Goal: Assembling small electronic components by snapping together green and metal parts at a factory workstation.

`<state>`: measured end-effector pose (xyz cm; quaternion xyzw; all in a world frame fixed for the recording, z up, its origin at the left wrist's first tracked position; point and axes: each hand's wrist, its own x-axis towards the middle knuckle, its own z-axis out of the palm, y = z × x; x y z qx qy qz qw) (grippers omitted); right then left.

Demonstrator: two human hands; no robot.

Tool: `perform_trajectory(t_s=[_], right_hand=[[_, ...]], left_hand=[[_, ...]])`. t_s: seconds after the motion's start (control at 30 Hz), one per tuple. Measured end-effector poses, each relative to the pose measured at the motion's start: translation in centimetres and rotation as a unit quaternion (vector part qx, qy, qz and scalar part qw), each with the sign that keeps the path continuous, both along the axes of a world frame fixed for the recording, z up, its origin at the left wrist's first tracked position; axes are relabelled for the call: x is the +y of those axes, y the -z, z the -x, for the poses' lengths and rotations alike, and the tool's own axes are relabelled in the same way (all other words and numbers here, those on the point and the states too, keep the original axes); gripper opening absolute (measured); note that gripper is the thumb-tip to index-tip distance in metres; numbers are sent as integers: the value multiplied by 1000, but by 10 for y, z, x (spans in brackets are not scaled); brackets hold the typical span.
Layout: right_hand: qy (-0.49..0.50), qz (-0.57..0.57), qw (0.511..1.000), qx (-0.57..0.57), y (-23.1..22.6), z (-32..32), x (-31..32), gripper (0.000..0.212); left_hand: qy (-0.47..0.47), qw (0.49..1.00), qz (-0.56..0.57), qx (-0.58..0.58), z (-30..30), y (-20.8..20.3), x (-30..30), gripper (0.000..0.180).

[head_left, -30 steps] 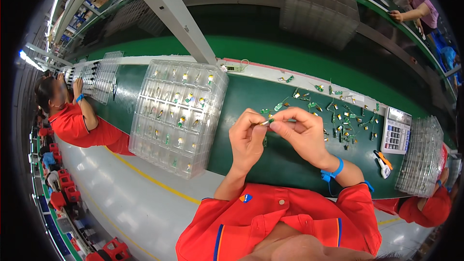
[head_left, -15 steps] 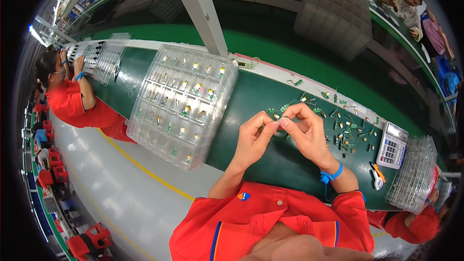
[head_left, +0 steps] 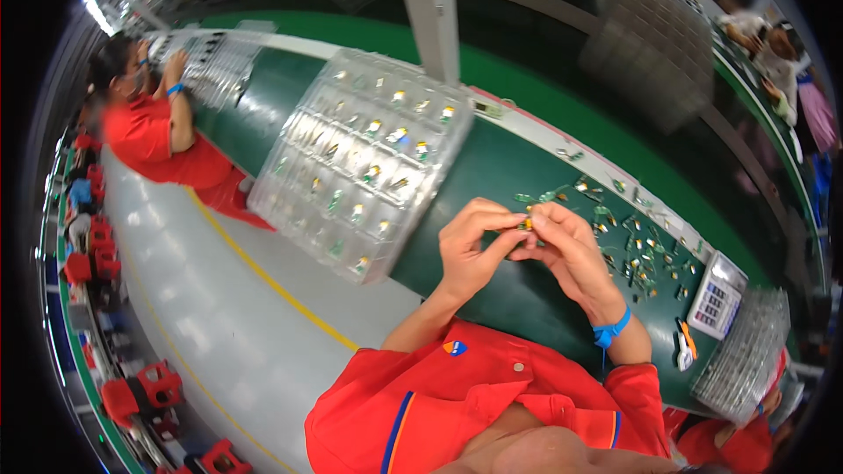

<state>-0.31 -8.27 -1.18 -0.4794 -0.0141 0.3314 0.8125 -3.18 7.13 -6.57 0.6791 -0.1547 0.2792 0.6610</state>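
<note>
A small electronic part with a yellow piece [head_left: 528, 223] sits between the fingertips of both hands, above the green bench top. My left hand [head_left: 474, 247] pinches it from the left with thumb and forefinger. From the other side, my right hand [head_left: 571, 250] has its thumb and fingers closed on it; a blue band circles that wrist. Fingers cover most of the part. Beyond and beside my right hand lie several small green circuit boards [head_left: 645, 256] with thin wires and yellow or silver pieces, loosely scattered.
Stacked clear compartment trays [head_left: 428, 211] holding similar boards stand at left. At right are a calculator [head_left: 717, 297], orange-and-white handled snips [head_left: 685, 347] and more clear trays [head_left: 745, 355]. A grey post [head_left: 430, 22] rises behind the bench. A co-worker in red [head_left: 145, 136] works far left.
The view has shifted, so the bench and trays appear farther right. My fingers have changed position around the small part, and its yellow piece now shows between them.
</note>
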Motion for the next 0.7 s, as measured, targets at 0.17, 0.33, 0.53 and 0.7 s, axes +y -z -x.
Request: perform_trajectory(t_s=[0.17, 0.33, 0.53, 0.7], right_hand=[[-6, 6, 1000, 24, 7, 1, 5, 14], [-60, -6, 997, 57, 13, 7, 12, 15], [-82, -75, 986, 122, 18, 15, 13, 16], [-97, -23, 993, 68, 10, 26, 13, 21]], left_hand=[[43, 997, 68, 21, 5, -6, 5, 21], [124, 975, 177, 51, 12, -6, 16, 12], [10, 996, 82, 39, 21, -19, 19, 27], [-22, 988, 67, 140, 36, -18, 30, 22]])
